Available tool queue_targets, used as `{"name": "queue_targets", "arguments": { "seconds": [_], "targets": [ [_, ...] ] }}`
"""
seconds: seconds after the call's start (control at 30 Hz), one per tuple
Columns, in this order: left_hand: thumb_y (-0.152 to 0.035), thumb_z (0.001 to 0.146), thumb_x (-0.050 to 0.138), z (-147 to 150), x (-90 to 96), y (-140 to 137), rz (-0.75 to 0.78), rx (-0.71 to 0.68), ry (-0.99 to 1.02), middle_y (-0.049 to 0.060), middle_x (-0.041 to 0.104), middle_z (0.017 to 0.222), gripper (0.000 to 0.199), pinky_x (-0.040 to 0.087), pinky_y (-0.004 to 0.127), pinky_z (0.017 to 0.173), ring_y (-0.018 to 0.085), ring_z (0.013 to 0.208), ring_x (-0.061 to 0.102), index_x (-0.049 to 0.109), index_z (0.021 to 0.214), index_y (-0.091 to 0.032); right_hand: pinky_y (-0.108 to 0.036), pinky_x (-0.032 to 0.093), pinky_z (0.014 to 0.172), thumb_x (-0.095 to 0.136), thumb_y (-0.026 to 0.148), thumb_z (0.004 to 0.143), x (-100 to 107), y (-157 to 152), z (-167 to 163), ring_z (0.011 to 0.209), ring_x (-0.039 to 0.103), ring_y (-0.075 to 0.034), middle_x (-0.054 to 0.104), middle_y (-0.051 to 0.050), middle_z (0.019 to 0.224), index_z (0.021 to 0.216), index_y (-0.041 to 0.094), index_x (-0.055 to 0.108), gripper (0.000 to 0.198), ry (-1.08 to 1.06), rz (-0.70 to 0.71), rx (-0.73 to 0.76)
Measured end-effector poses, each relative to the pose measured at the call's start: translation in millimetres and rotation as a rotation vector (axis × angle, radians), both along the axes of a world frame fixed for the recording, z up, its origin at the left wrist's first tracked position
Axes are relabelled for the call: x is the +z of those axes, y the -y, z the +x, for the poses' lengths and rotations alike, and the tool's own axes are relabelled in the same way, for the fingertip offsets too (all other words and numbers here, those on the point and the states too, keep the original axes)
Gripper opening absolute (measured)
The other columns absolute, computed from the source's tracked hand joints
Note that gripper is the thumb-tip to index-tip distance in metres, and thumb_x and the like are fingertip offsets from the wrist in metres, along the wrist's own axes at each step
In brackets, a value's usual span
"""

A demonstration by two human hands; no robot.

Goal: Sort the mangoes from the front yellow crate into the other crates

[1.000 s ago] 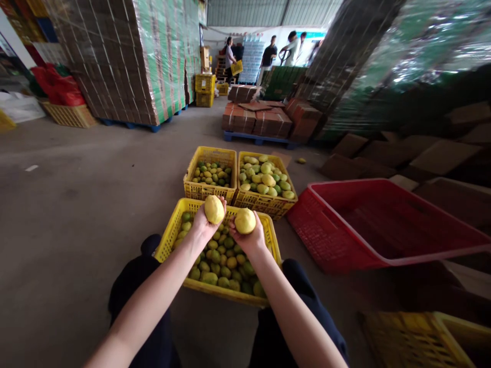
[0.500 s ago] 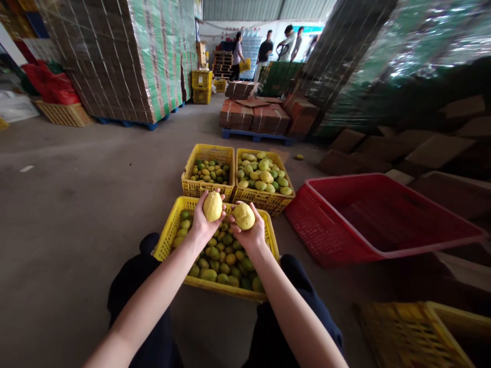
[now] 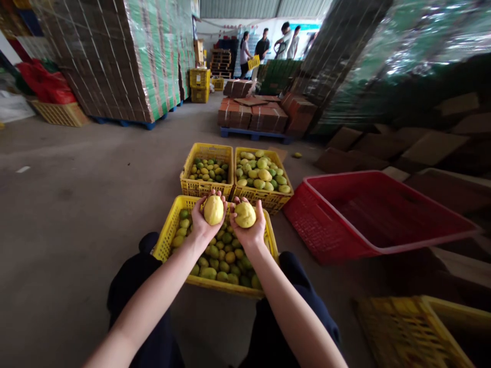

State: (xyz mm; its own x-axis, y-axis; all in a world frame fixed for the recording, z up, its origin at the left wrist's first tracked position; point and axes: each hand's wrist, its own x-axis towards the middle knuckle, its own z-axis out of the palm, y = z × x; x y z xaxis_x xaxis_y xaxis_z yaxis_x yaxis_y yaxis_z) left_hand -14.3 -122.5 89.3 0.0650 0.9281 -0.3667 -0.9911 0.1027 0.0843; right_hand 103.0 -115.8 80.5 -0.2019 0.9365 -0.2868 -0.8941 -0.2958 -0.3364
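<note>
Left hand [image 3: 200,225] curls round one lemon [image 3: 213,210] | right hand [image 3: 251,235] cradles another lemon [image 3: 245,214] | both above the near yellow crate [image 3: 166,237], neither set down | plenty seems left: lemons fill much of it; two rear crates [image 3: 205,189] hold others | red crate [image 3: 318,220] bounds right; floor [image 3: 76,204] stretches left

2 pale yellow fruits [image 3: 214,210], yellow latticed crate [image 3: 168,232], red tub [image 3: 320,220]

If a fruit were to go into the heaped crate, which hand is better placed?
Probably the right hand: it holds a yellow fruit roughly in line with the heaped crate, while the left hand, holding another fruit, lines up with the less full crate to its left.
</note>
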Motion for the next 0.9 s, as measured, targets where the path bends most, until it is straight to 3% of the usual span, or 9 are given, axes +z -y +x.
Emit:
{"name": "queue_targets", "arguments": {
  "seconds": [0.33, 0.67, 0.9],
  "targets": [
    [-0.018, 0.083, 0.048, 8.6, -1.5, 0.8, -0.096, 0.004, 0.014, 0.005, 0.072, 0.080, 0.022, 0.056, 0.025, 0.068, 0.016, 0.069, 0.068, 0.069, 0.084, -0.015, -0.021, 0.054, 0.049, 0.049, 0.042, 0.094, -7.2, 2.5, -4.4, 0.061, 0.066, -0.014, 0.068, -0.002, 0.072, 0.081, 0.018, 0.062, 0.030, -0.057, -0.086, 0.053],
    [-0.019, 0.080, 0.049, 8.9, -12.3, -1.2, -0.061, 0.016, -0.039, 0.004, 0.070, 0.079, 0.020, 0.055, 0.028, 0.067, 0.017, 0.068, 0.068, 0.068, 0.085, -0.017, -0.022, 0.054, 0.050, 0.052, 0.040, 0.092, -8.9, 2.0, -6.0, 0.060, 0.066, -0.013, 0.069, 0.000, 0.070, 0.081, 0.019, 0.062, 0.025, -0.024, -0.116, 0.044],
    [-0.030, 0.089, 0.042, 6.8, -15.6, -7.1, -0.149, 0.064, -0.098, 0.006, 0.068, 0.077, 0.027, 0.056, 0.027, 0.064, 0.019, 0.071, 0.066, 0.065, 0.097, -0.018, -0.035, 0.061, 0.069, 0.043, 0.041, 0.094, -14.7, 0.0, -10.5, 0.077, 0.071, -0.021, 0.072, -0.008, 0.078, 0.098, 0.016, 0.062, 0.032, 0.011, -0.137, -0.019]
  ]
}}
